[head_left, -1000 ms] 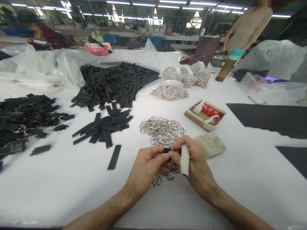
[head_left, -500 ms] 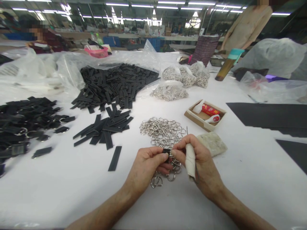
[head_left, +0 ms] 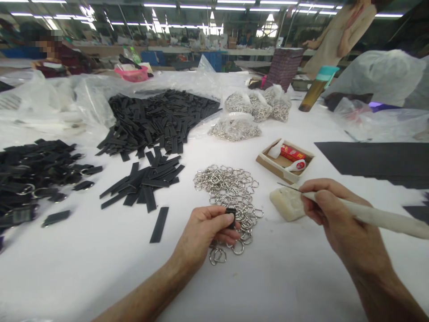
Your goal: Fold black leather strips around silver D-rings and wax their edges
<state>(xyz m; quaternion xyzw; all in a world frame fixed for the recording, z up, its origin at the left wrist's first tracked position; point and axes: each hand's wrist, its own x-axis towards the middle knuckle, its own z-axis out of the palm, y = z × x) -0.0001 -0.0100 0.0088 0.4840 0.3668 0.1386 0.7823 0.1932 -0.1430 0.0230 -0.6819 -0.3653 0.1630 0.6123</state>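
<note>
The left hand (head_left: 208, 226) has its grip pinched on a strip (head_left: 231, 210), partly hidden in it, above rings (head_left: 223, 179). The right hand (head_left: 348, 228), fingers curled, clasps an awl (head_left: 382, 216); its handle reaches the view's edge, and whether the tip touches the block (head_left: 285, 205) is unclear.

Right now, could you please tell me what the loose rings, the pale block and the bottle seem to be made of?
Loose rings: polished silvery metal, by their bright glints.
Pale block: possibly wax or soap, from its dull, creamy surface; I cannot be sure.
Bottle: smooth plastic or glass, as its brownish body looks see-through.
</note>
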